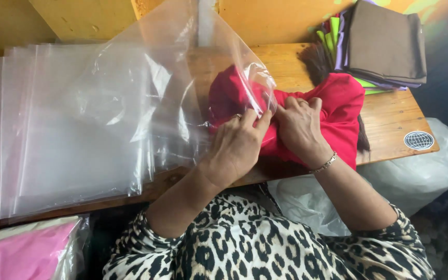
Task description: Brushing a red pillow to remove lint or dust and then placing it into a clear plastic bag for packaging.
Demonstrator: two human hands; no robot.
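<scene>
1. Head view, centre. A red cloth [338,111] lies bunched on the wooden surface [390,124], one end already inside the mouth of a clear bag [182,93]; the rest spreads to the right, outside the bag.
2. Head view, left hand [237,145]. Fingers curled, thumb and fingertips pinched on the bag's open edge where it crosses the cloth — closed on the plastic. A ring shows on one finger.
3. Head view, right hand [299,124]. Laid knuckles-up on the cloth just right of the bag mouth, fingers bent and pressing into the folds; it appears to grip the fabric, though the fingertips are hidden beneath the hand. A bracelet [323,165] circles the wrist. The two hands lie just beside each other, nearly touching.
4. Head view, left. The bag rises tilted from the surface, and below and left of it rests a stack of flat clear bags [53,140], covering most of that side of the surface.
5. Head view, upper right. A pile of folded cloths [385,46] — brown on top, with purple and bright green edges showing beneath — sits at the far corner, near the red cloth. A round sticker [419,140] marks the near right corner.
6. Head view, lower edge. A pink cloth in a bag [27,251] lies at lower left, below the surface. A white plastic sack [416,181] bulges beneath the right end. The person's sleeves are leopard-patterned.
</scene>
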